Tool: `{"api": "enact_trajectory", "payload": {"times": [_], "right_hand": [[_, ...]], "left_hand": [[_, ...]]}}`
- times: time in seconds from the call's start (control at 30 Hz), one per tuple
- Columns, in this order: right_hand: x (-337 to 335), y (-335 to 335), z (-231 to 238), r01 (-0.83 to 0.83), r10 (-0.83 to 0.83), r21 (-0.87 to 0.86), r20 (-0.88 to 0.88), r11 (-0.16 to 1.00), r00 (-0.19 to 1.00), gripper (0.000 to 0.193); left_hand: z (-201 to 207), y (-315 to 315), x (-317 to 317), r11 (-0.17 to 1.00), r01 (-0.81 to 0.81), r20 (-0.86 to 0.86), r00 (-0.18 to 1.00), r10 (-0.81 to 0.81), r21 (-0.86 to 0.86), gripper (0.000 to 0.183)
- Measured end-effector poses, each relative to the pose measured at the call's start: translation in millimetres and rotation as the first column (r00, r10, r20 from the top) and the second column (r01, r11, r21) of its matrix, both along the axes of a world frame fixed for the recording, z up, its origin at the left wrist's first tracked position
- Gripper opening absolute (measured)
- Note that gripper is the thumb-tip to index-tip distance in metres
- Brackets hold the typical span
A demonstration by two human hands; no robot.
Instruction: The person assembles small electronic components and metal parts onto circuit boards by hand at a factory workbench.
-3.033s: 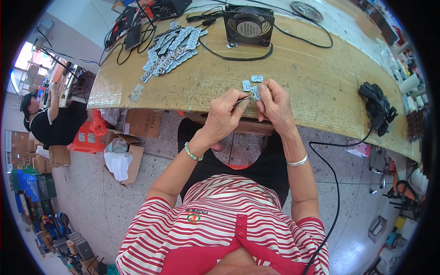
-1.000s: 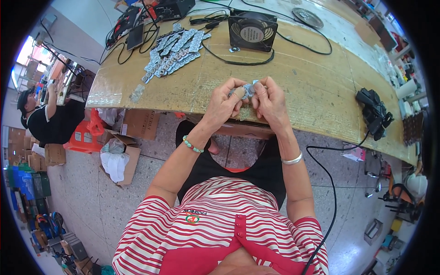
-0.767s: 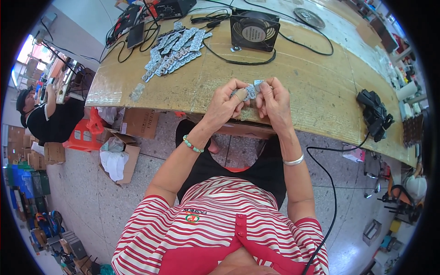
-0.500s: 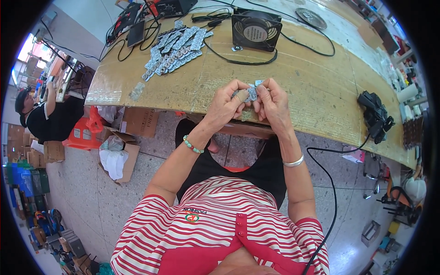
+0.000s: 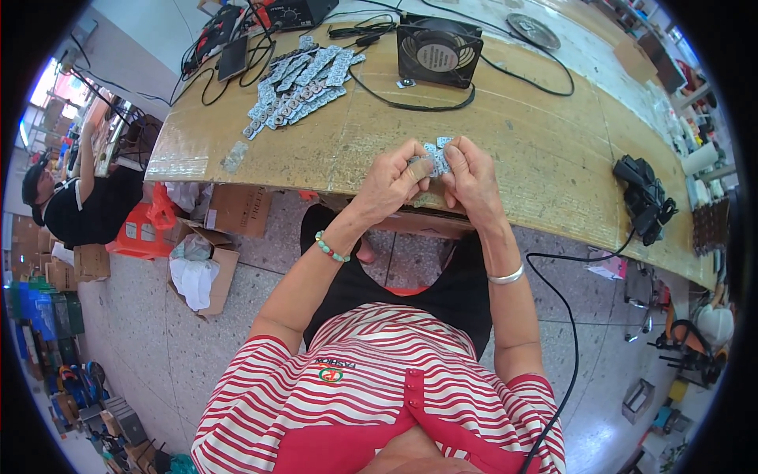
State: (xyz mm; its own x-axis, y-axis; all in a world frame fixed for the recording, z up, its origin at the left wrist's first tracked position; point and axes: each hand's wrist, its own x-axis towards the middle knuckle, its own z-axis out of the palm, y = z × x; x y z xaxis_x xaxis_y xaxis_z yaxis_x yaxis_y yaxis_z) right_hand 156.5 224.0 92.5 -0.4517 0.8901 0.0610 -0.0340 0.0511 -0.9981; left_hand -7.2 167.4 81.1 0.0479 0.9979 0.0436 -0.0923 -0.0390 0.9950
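Over the table's near edge, my left hand (image 5: 392,178) and my right hand (image 5: 474,178) come close together. Between them is a small pale grey-blue strip that looks like a circuit board panel (image 5: 437,161). Thumbs and curled fingers of both hands pinch it from either side, hiding its ends. Farther left lies a heap of similar strips (image 5: 304,88), some bearing round metal parts. A single small piece (image 5: 406,84) sits beside the black fan.
The black fan (image 5: 439,54) stands at the back, its cable looping over the cardboard-covered table (image 5: 545,150). A black box with a dial (image 5: 296,12) is at the back left. Black adapters (image 5: 643,197) lie at the right. A person (image 5: 75,189) sits at the far left.
My fingers have shifted slightly around the strip, and more of it shows between my hands. At the far left, the other person's arm has moved up.
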Motion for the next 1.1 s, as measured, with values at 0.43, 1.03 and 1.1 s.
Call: {"api": "enact_trajectory", "payload": {"times": [0.43, 1.03, 1.1], "right_hand": [[0, 0, -6, 0.025, -0.031, -0.076, -0.079, 0.997, 0.996, 0.023], [2, 2, -6, -0.009, 0.010, 0.010, -0.036, 1.000, 0.999, 0.020], [1, 1, -4, -0.005, 0.005, 0.020, 0.000, 1.000, 1.000, 0.019]], "left_hand": [[-8, -8, 21, 0.849, -0.224, -0.414, 0.795, 0.443, 0.478, 0.009], [-17, -3, 23, 0.856, -0.319, -0.334, 0.821, 0.464, 0.407, 0.008], [-16, -2, 23, 0.827, -0.302, -0.361, 0.790, 0.496, 0.474, 0.007]]}}
